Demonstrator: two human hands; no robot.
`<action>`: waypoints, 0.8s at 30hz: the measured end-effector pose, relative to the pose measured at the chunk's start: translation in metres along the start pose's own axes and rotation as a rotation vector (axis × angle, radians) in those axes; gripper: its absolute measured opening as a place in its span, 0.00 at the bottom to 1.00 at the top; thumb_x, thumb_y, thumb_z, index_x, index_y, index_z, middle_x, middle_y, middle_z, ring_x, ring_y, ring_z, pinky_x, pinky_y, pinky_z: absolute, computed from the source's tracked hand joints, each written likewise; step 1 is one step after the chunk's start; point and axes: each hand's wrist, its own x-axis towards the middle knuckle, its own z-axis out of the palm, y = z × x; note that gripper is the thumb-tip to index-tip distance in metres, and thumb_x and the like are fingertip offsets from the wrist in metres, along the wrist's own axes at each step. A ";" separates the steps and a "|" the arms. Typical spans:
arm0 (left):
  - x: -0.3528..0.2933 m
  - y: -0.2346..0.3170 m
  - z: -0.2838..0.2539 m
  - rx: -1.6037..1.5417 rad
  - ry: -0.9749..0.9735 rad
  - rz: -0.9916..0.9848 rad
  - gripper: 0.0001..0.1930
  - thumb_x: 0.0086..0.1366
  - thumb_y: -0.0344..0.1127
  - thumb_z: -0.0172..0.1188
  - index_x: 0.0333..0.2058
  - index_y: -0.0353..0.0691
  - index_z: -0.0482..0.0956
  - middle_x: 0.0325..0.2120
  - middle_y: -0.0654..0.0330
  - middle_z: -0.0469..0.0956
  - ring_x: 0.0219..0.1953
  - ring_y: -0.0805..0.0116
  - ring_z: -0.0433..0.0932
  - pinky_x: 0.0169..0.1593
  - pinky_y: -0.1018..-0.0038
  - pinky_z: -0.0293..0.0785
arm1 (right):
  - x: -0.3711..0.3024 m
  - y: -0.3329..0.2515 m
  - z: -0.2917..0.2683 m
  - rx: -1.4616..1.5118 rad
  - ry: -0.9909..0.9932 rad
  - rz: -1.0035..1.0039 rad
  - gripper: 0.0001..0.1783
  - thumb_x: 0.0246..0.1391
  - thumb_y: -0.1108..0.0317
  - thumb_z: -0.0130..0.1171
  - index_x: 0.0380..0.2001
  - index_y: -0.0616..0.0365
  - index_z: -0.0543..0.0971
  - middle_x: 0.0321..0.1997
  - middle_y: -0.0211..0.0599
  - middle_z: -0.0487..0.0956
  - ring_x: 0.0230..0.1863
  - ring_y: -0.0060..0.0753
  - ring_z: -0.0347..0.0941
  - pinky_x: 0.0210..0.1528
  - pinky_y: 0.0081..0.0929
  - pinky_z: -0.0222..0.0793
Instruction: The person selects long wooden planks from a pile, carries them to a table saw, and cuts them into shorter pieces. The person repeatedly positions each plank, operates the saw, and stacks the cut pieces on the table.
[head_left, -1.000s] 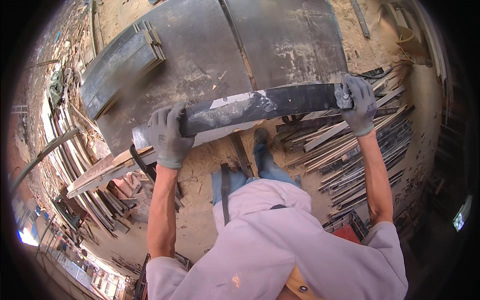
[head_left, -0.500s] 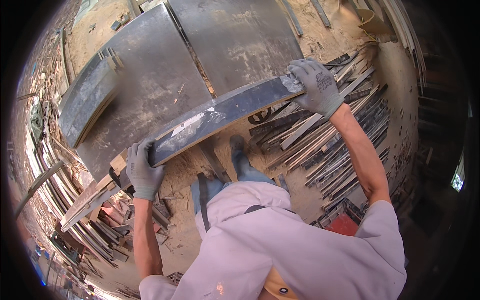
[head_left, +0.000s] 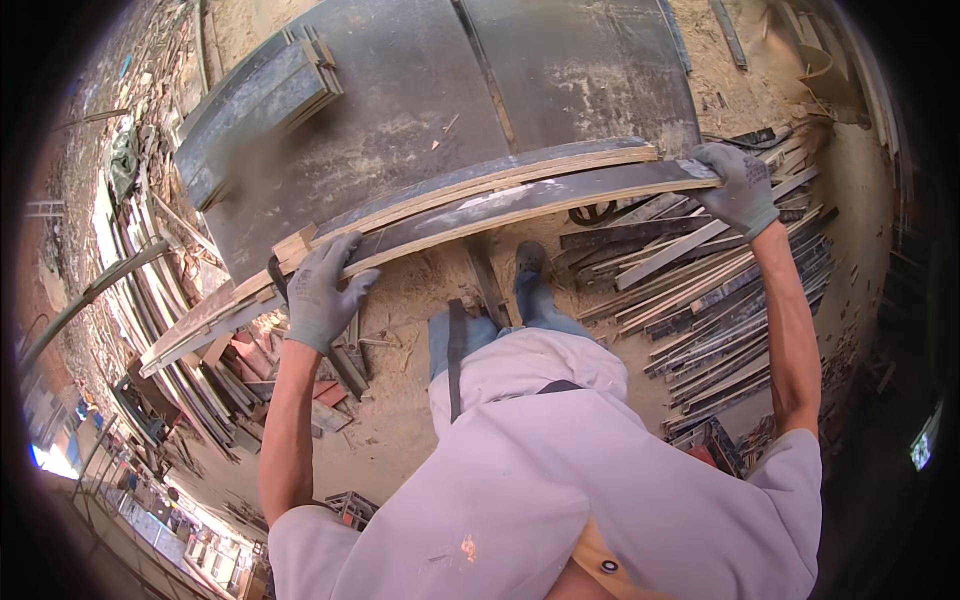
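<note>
A long plywood strip [head_left: 540, 203] with a dark, whitish-smeared face and pale layered edge spans between my two gloved hands. My left hand [head_left: 325, 290] closes on its left end, fingers over the top and thumb at the near edge. At the far right end, my right hand [head_left: 738, 188] grips the strip, its fingertips partly hidden. Just beyond, a second plywood strip [head_left: 490, 178] lies along the near edge of the dark saw table [head_left: 390, 120]. A small wood block [head_left: 294, 245] sits by that strip's left end.
Stacked curved offcuts [head_left: 265, 105] rest on the table's left side. Piles of narrow strips [head_left: 730, 300] cover the sandy floor at right, with more long strips [head_left: 165, 370] at left. A black handwheel [head_left: 593, 213] shows under the table edge.
The held strip has come away from the table edge toward me, exposing the second strip behind it. Both hands moved with it. The whole view has also shifted, with the table now further right.
</note>
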 end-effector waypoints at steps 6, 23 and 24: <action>-0.011 -0.007 0.008 0.156 0.386 -0.073 0.20 0.57 0.41 0.80 0.46 0.44 0.85 0.43 0.58 0.87 0.45 0.56 0.86 0.49 0.62 0.81 | -0.010 -0.022 -0.010 0.055 -0.068 0.222 0.18 0.49 0.60 0.79 0.39 0.55 0.85 0.38 0.45 0.86 0.41 0.50 0.86 0.45 0.40 0.80; 0.001 0.018 -0.020 0.208 0.615 0.056 0.26 0.58 0.38 0.77 0.55 0.40 0.84 0.50 0.52 0.86 0.53 0.48 0.84 0.58 0.57 0.79 | -0.048 -0.025 0.018 -0.028 0.321 0.038 0.24 0.48 0.70 0.77 0.49 0.55 0.82 0.48 0.42 0.87 0.51 0.54 0.84 0.57 0.43 0.80; -0.001 0.016 -0.017 0.218 0.620 0.045 0.26 0.58 0.38 0.77 0.54 0.39 0.84 0.50 0.53 0.86 0.53 0.48 0.84 0.58 0.57 0.79 | -0.051 -0.025 0.018 -0.026 0.323 0.051 0.24 0.47 0.69 0.77 0.49 0.55 0.83 0.48 0.42 0.87 0.50 0.53 0.84 0.56 0.42 0.80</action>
